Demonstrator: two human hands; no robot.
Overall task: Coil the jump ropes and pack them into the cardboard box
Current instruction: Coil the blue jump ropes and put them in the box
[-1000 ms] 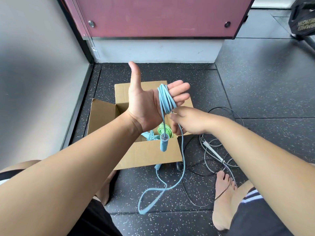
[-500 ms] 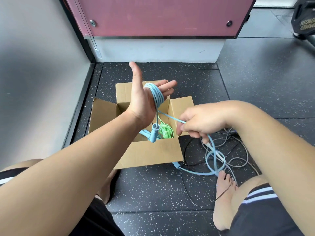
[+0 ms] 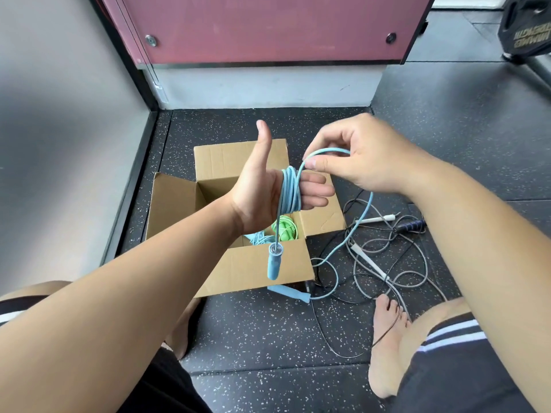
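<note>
**Blue Rope Half Wound Above the Open Box**

Holds the left hand (image 3: 259,192) upright above the cardboard box (image 3: 256,272), thumb raised, fingers stretched straight out to the right and gripping nothing. Carries the light-blue jump rope (image 3: 290,189) as several turns wrapped round those four fingers. Lets one blue handle (image 3: 274,263) dangle from the coil on a short length, in front of the box's near wall. Pinches a loop of the same rope between thumb and forefinger of the right hand (image 3: 363,156), just above and to the right of the coil, with the other fingers curled. Trails the loose remainder down past the box's right flap to the speckled floor (image 3: 253,338), ending at the second blue handle (image 3: 290,293), which lies against the box's near right corner. Shows inside the box a coiled green jump rope (image 3: 284,229) and, beside it on the left, a pale-blue bundle (image 3: 258,239). Shows on the floor right of the box an uncoiled tangle of a grey jump rope (image 3: 369,263) and a black jump rope (image 3: 413,226), near a bare foot (image 3: 384,368).
</note>
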